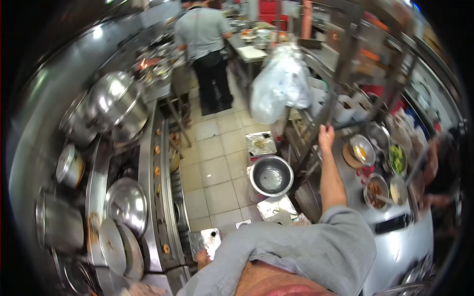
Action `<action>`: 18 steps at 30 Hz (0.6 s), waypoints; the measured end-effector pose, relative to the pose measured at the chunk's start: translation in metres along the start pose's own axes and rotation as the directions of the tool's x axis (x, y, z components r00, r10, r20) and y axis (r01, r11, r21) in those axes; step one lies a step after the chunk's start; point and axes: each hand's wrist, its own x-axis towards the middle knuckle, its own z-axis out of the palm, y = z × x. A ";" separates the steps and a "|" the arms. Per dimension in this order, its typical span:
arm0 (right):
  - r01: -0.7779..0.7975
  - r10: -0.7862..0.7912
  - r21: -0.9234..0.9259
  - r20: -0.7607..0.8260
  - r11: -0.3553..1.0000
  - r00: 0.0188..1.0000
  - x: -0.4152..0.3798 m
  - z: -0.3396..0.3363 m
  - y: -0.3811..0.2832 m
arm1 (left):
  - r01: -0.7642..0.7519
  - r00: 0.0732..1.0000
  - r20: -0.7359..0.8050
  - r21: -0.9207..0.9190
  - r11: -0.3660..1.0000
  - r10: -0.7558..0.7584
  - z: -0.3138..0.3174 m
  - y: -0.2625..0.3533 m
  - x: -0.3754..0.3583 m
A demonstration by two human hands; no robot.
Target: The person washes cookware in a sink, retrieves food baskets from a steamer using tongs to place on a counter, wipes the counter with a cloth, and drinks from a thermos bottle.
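Note:
My right arm reaches out over the counter. My right hand (326, 136) is closed around a metal post (319, 133) of the shelf frame, with the fingertips partly hidden. My left hand (202, 256) shows only in part, low beside my shirt, next to a foil-covered box (205, 240) with a dark round hole. Its fingers are too small and covered to read. Below the right hand's post, a wide steel bowl (271, 175) stands near the shelf's foot, with a foil-covered tray (261, 143) behind it and another foil-covered surface (275, 204) nearer me.
Steel pots (118, 106) and a domed lid (126, 206) line the stove on the left. A person (202, 42) stands with their back turned at the aisle's far end. Plastic bags (282, 84) hang from the shelf. The right counter (395, 251) bears bowls of food (376, 191) and a black phone-like object (392, 224).

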 end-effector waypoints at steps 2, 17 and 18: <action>-0.012 0.013 0.118 -0.005 0.993 1.000 0.001 0.004 0.022 | -0.334 0.942 0.197 0.656 0.677 0.273 0.019 -0.030 -0.004; -0.099 0.094 0.042 0.093 0.994 0.991 -0.004 -0.070 -0.033 | -0.429 0.903 0.003 0.074 0.900 0.430 -0.001 0.311 0.065; -0.060 0.059 0.013 0.040 0.998 0.997 -0.013 -0.077 -0.069 | -0.511 0.860 0.014 0.034 0.859 0.511 0.004 0.325 0.072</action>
